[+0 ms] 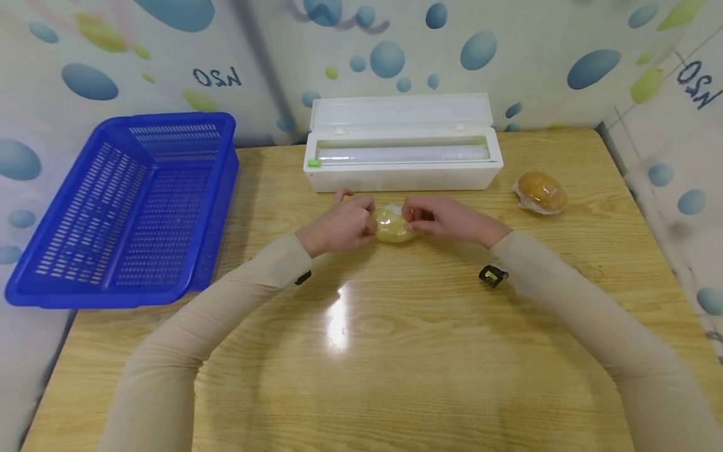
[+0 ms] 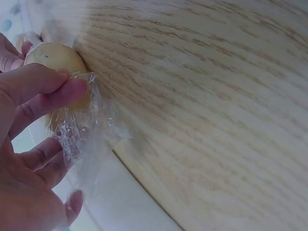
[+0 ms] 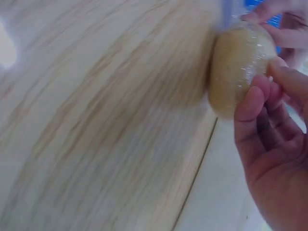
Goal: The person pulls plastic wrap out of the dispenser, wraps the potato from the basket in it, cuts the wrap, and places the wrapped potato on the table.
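Observation:
A pale yellow, oval, potato-like item [image 1: 391, 229] lies on the table in front of the white box, covered in clear cling film [image 2: 79, 134]. My left hand [image 1: 346, 225] is at its left end; in the left wrist view thumb and forefinger pinch a gathered, crinkled tail of film. At the other end, my right hand [image 1: 446, 218] pinches the film between thumb and curled fingers, close against the item [image 3: 233, 72]. The film pinched by the right hand is mostly hidden by the fingers.
Behind the hands stands a white cling film box [image 1: 403, 177], lid up, a film roll [image 1: 402, 154] inside. A blue plastic basket [image 1: 203, 251] is at the left. A film-wrapped orange-brown rounded item [image 1: 541, 192] lies right, on the wooden table [image 1: 395, 351].

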